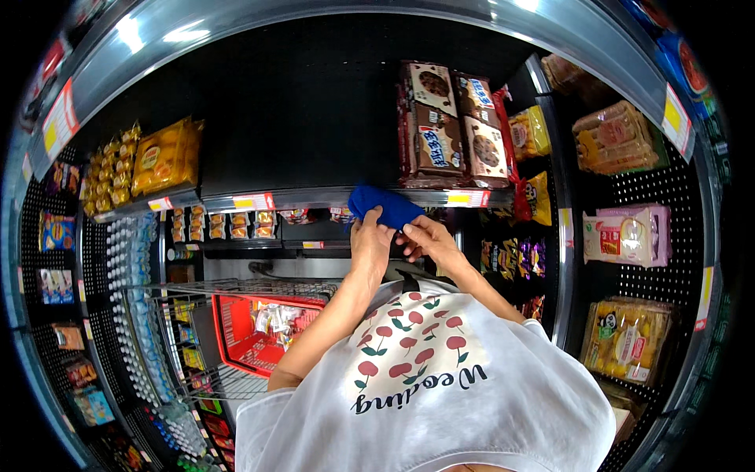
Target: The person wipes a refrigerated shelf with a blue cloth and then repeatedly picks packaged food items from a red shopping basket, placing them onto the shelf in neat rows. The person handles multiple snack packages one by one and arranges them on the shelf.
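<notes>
A folded blue cloth (385, 208) is held at the front edge of the middle black shelf (296, 157), just below the packs on its right. My left hand (371, 240) grips the cloth at its lower left, thumb laid on it. My right hand (421, 240) has thumb and forefinger on the cloth's lower right corner, the other fingers curled beneath. Stacked brown cookie packs (444, 126) sit on the shelf at the right, and yellow snack packs (165, 157) at its left end.
Below stands a metal shopping cart (173, 330) with a red basket (236, 330) holding several items. A lower shelf carries small packs (240, 226). Side racks hold bagged snacks (625, 236) on the right, bottles (138, 283) and colourful packs on the left. An overhead shelf rim (330, 17) arches across.
</notes>
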Demonstrator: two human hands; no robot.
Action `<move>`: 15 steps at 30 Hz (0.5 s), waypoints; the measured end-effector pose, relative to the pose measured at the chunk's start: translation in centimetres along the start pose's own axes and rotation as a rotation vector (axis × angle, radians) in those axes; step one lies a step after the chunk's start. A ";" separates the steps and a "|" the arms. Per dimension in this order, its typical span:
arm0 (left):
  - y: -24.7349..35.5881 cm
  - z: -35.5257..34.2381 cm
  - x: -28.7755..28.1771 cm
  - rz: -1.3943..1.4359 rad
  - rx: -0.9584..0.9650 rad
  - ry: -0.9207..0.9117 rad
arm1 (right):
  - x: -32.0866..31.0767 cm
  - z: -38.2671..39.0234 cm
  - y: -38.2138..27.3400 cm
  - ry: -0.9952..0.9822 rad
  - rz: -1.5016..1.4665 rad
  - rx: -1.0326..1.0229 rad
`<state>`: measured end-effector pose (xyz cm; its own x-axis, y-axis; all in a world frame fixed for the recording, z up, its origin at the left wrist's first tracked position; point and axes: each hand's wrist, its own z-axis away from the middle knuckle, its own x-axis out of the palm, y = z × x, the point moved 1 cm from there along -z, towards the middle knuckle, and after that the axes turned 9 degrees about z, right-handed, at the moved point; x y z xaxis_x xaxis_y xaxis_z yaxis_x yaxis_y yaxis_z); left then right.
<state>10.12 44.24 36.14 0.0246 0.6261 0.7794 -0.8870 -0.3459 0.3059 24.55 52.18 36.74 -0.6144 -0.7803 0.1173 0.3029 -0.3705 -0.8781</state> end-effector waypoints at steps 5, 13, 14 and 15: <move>-2.0 -0.1 0.9 0.047 -0.131 -0.040 | -2.0 1.0 0.6 0.246 -0.076 -0.054; -5.5 -0.2 3.3 0.001 -0.354 -0.083 | -6.2 2.4 1.0 0.486 -0.077 -0.179; -6.1 -0.4 3.4 -0.003 -0.375 -0.099 | -6.9 2.6 0.9 0.502 -0.052 -0.198; -6.7 -0.6 3.6 -0.008 -0.397 -0.115 | -7.5 2.8 0.8 0.522 -0.063 -0.218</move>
<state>15.89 49.22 36.53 0.0639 0.5375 0.8408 -0.9950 -0.0309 0.0953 31.47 56.31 36.50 -0.9217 -0.3870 -0.0241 0.1312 -0.2526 -0.9586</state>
